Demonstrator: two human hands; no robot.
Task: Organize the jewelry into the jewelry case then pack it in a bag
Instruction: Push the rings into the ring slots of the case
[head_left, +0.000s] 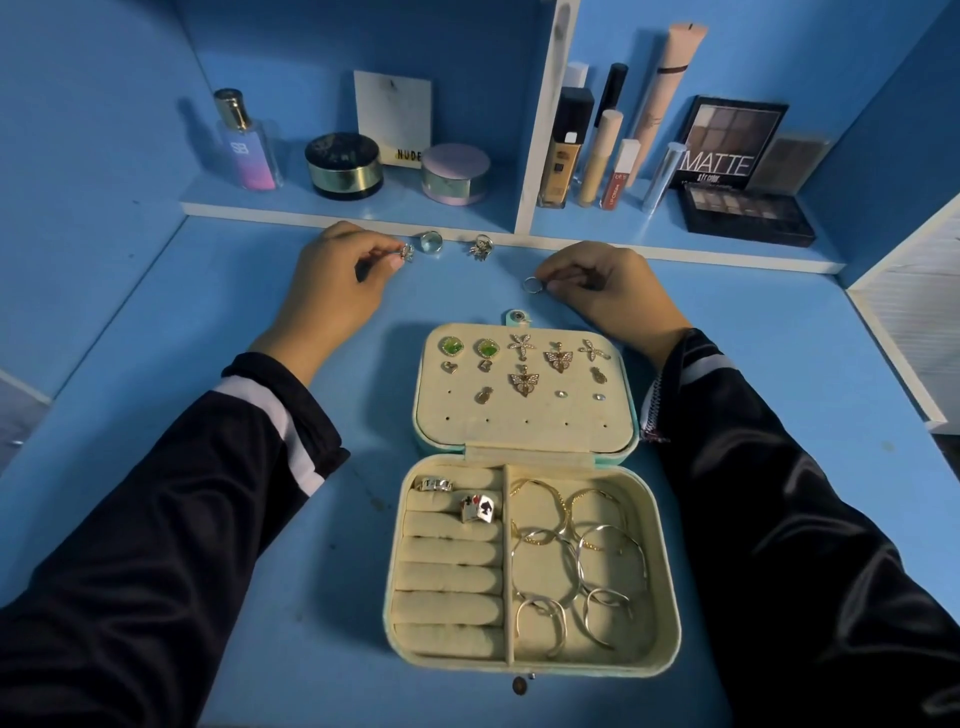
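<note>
The blue desk (156, 415) fills the frame, and the open jewelry case (662, 623) lies at lower centre, its lid panel studded with earrings (522, 379) and its right compartment holding bangles (576, 561). Upper left of centre, the left hand (332, 280) curls its fingers and pinches a small ornate ring (407, 252), perhaps flower-shaped. Upper right of centre, the right hand (608, 291) pinches a thin plain ring (532, 285). Between the hands, near the shelf edge (249, 212), lie a clear-stone ring (431, 241) and another ornate ring (480, 245)
</note>
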